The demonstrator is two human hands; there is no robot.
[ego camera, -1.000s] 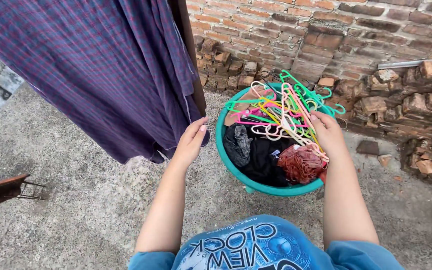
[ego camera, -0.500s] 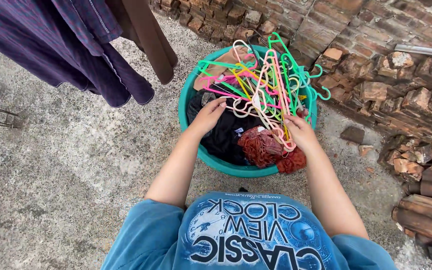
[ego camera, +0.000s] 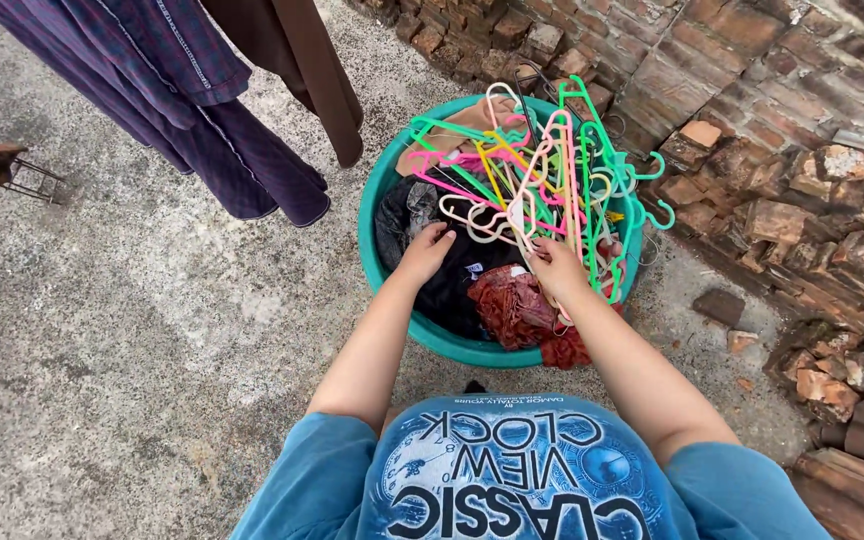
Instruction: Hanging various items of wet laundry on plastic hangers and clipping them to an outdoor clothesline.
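Moved since earlier frame: left hand (ego camera: pixel 426 250), from basin edge onto black cloth (ego camera: pixel 462 285) inside round teal plastic basin (ego camera: pixel 377 190); fingers curled, loosely open. Right hand (ego camera: pixel 555 270): closed around tangled coloured plastic hangers (ego camera: pixel 532 175), above rust-red cloth (ego camera: pixel 512 305).

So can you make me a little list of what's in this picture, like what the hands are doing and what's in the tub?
left hand: reaching into the tub, fingers on the dark clothes
right hand: at the pile of hangers, over the red cloth
tub: round, green, on the concrete ground
hangers: plastic, pink, green, yellow and pale, tangled
hanging clothes: purple checked and brown, left of the tub
wall: old bricks, behind the tub
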